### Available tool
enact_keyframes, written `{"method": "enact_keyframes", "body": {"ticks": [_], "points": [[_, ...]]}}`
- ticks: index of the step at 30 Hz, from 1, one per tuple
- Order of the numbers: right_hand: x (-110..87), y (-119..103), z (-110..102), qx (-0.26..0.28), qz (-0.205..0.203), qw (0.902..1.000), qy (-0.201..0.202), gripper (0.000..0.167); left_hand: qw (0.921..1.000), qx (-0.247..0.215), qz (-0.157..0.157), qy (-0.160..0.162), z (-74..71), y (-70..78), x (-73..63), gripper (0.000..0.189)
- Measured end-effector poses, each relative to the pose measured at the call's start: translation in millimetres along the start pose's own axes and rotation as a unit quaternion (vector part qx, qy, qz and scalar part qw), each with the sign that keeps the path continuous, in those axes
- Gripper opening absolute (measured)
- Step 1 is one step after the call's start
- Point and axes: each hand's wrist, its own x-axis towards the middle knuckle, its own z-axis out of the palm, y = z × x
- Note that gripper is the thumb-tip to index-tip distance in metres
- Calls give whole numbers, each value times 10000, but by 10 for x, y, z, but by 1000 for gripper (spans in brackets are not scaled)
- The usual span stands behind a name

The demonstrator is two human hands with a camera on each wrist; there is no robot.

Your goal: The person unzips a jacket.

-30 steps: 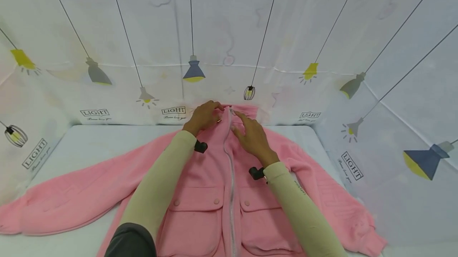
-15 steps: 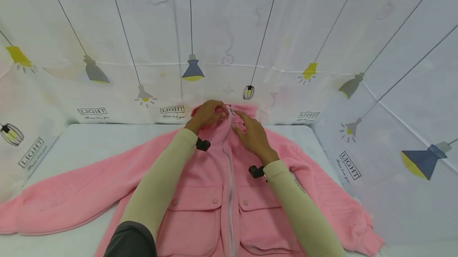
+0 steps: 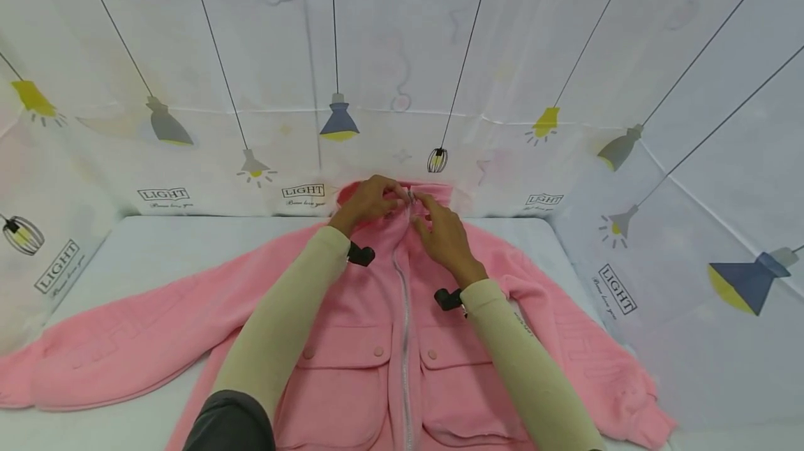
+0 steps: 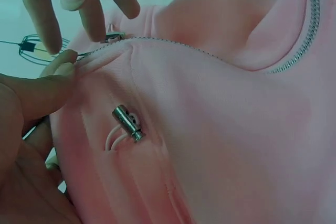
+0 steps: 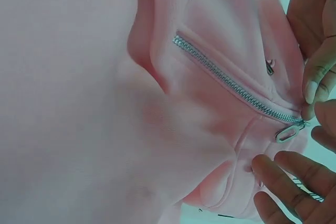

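Note:
A pink zip-up jacket point(image 3: 352, 304) lies front up, its collar at the far side. My left hand point(image 3: 370, 200) pinches the collar's top corner between thumb and index finger point(image 4: 65, 64), beside the metal zipper point(image 5: 231, 82). The zipper pull point(image 5: 287, 134) hangs near the top end of the teeth. Close by on the right, my right hand point(image 3: 442, 234) has its fingers spread and slightly bent, near the collar and the pull. One fingertip point(image 5: 260, 163) appears to touch the fabric; nothing is seen gripped there. A metal cord toggle point(image 4: 127, 123) sits on the collar.
The jacket lies on a white table point(image 3: 176, 248) with both sleeves spread outward. Behind and at the sides stands a white backdrop point(image 3: 402, 39) printed with lamps. Two flap pockets with snap buttons point(image 3: 378, 351) show on the jacket front.
My left hand has moved a little to the right, carrying the zipper edge of the collar toward the right hand. The right hand stays nearly in place.

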Motion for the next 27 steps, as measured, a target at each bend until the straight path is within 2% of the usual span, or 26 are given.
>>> {"method": "enact_keyframes", "body": {"ticks": [3, 9, 14, 21, 27], "points": [[19, 7, 19, 23, 22, 10000, 29, 51, 10000, -78, -1, 2, 16, 9, -4, 23], [48, -11, 24, 166, 49, 9998, 83, 49, 9991, 100, 164, 375, 29, 22, -21, 24], [53, -20, 40, 442, 161, 9988, 115, 43, 9984, 36, 74, 557, 46, 19, -46, 20], [110, -14, 88, 707, 204, 9967, 339, 33, 9982, -291, 4, 534, 41, 24, -81, 13], [152, -44, 94, 963, 491, 9923, 610, 21, 9972, -674, 46, 305, 23, 62, -111, 12]]}}
